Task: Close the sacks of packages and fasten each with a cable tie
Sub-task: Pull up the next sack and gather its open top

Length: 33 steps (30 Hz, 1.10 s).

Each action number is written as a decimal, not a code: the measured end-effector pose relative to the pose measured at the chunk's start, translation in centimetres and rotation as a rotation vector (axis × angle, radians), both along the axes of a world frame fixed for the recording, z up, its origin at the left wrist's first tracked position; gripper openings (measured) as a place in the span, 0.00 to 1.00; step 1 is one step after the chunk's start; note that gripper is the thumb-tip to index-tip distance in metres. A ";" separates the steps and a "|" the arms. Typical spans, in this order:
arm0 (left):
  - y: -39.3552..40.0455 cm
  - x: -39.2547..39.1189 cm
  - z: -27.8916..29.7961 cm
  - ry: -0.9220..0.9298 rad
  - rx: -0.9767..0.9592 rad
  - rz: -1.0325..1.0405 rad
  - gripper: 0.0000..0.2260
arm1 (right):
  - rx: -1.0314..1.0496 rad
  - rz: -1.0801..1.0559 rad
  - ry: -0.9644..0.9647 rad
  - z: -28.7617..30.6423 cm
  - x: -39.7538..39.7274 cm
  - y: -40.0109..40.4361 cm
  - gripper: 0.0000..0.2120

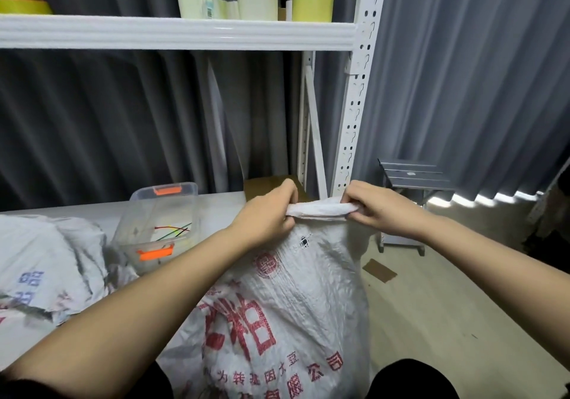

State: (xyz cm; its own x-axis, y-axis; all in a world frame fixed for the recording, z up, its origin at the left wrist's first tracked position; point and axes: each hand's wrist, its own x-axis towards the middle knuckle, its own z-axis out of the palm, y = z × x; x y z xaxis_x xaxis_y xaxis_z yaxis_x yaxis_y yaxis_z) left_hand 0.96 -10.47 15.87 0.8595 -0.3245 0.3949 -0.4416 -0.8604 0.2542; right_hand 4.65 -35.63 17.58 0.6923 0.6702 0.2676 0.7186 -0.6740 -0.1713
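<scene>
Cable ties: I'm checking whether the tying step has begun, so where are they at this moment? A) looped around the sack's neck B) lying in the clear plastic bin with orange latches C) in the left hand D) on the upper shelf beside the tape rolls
B: the cable ties lie inside the clear bin, while the left hand and right hand both grip the sack's rolled top.

The sack (287,306) runs off the bottom edge, its contents hidden by the weave. Thin cable ties (172,231) inside the clear bin (160,213) are too small to count. A second sack (46,263) is cut by the left edge.
</scene>
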 end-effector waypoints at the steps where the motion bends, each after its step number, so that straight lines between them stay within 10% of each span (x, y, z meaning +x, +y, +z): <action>1: -0.2 0.0 0.3 0.142 -0.103 0.012 0.12 | -0.013 -0.006 -0.088 0.0 -0.1 0.0 0.09; 6: -0.3 0.1 -0.2 0.459 -0.355 -0.163 0.16 | -0.179 -0.090 -0.366 -0.5 -0.8 0.1 0.09; 12: -0.9 -0.3 -0.7 0.359 -0.462 -0.161 0.07 | -0.227 -0.124 -0.444 -1.4 -1.4 -0.2 0.16; 21: -1.8 -0.1 -1.2 -0.593 0.339 -0.228 0.06 | -0.109 -0.050 0.381 0.8 -1.8 3.4 0.13; 28: 0.7 -1.1 -2.2 0.413 -0.106 -0.091 0.15 | -0.138 -0.021 -0.002 -1.3 -1.7 3.1 0.07; 33: 1.4 -2.4 -2.5 0.388 -0.071 -0.121 0.07 | -0.051 0.014 -0.202 -3.1 -2.0 2.3 0.03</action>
